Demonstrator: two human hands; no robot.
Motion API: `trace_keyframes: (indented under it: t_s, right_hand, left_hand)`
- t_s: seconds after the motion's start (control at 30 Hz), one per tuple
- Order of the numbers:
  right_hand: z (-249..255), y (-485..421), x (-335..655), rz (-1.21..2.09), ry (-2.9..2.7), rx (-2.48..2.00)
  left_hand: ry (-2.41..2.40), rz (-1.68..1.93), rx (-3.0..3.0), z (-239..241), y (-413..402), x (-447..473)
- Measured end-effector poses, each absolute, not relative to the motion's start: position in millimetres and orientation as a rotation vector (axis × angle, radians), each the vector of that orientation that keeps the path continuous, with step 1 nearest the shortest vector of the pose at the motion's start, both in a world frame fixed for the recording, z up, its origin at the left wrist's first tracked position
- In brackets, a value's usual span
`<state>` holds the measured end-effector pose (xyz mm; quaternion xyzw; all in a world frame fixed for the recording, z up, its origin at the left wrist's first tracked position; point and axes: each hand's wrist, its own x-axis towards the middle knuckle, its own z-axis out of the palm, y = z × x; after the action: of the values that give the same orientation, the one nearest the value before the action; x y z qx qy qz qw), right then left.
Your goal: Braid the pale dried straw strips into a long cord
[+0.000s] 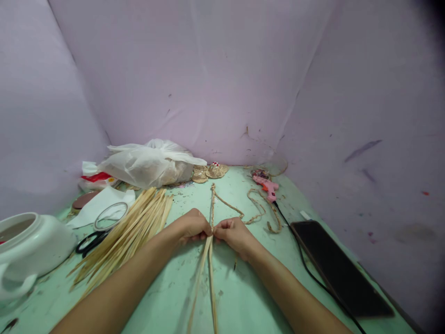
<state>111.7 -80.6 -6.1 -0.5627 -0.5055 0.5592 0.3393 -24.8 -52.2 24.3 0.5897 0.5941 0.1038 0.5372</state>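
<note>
Pale green and stained, the bench [167, 297] stretches out before you, walled in by lilac sheeting. Nearest you, two pale lengths of loose strip [211, 287] run along the bare surface toward your body, spread in a narrow V. Just beyond, at the point of that V, your left hand [194, 225] and right hand [233, 233] meet around the near end of a braid [213, 204], one from either side, neither clearly closer. Fingers on both are pinched narrow on it, tips almost touching; which strand each grips, you cannot tell, since the knuckles cover it. Everything hinges on that junction: finished braid lies straight ahead of your fingers, its long axis pointing away from you, while the unworked tails lie on your side. A bundle of strips [139, 236] rests left, beside your left forearm; a dark phone [340, 269] lies well apart to your right. Farther out, thin braided cord [227, 204] trails rightward from the braid's far end, looping near a pink glue gun [267, 188]. A white plastic bag [149, 164] slumps at the back.
</note>
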Motion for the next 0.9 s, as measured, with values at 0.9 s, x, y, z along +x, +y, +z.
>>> trace_keyframes:
  t_s: [0.9]
  right_hand:
    - [10, -81, 119, 1.731, -1.080, -1.380]
  left_hand:
    - [1.143, 0.242, 1.194, 24, -57, -24]
